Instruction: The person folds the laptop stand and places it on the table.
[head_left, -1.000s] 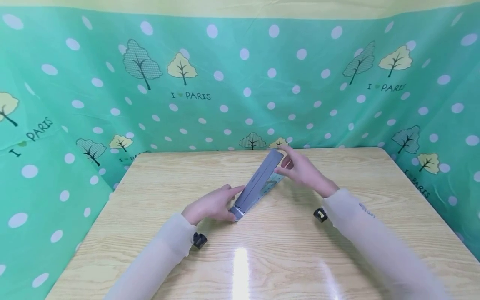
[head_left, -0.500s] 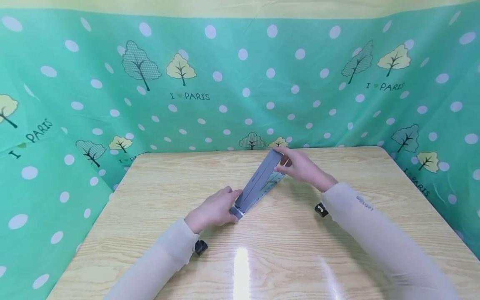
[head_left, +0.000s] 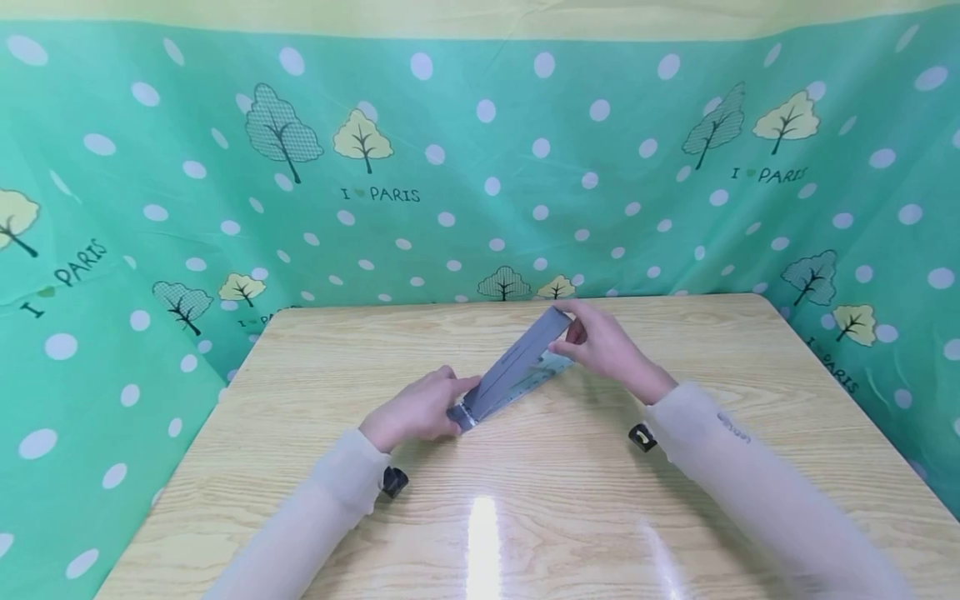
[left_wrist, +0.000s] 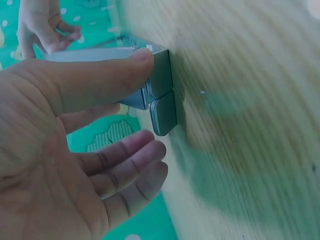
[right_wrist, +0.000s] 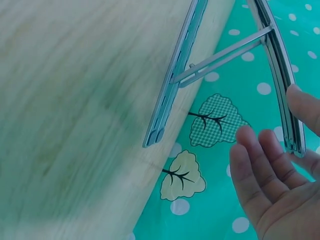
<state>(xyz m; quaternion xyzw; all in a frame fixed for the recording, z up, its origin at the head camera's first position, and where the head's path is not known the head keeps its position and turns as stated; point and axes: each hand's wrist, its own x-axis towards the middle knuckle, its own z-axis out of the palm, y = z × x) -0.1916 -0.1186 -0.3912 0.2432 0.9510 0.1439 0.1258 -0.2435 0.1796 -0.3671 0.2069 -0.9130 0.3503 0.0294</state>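
Note:
A grey metal folding laptop stand (head_left: 516,360) slants across the table's middle, its upper arm raised over a lower rail. Its hinge end lies between the thumb and index finger of my left hand (head_left: 415,408); the left wrist view shows the thumb on the hinge block (left_wrist: 161,75), the other fingers loosely bent beside it. At the far raised end, my right hand (head_left: 606,343) pinches the upper arm's tip between thumb and index finger. In the right wrist view, a strut (right_wrist: 225,55) links the raised arm (right_wrist: 281,75) with the slotted lower rail (right_wrist: 175,80).
The stand rests on a wood-grain table (head_left: 570,500) with a bright light reflection near its front. A green dotted cloth (head_left: 480,167) with printed trees hangs behind and at both sides. Dark wrist cameras sit under both sleeves.
The stand's hinge end has shifted slightly left and away from me with my left hand. The raised arm now slopes lower, my right hand still at its tip.

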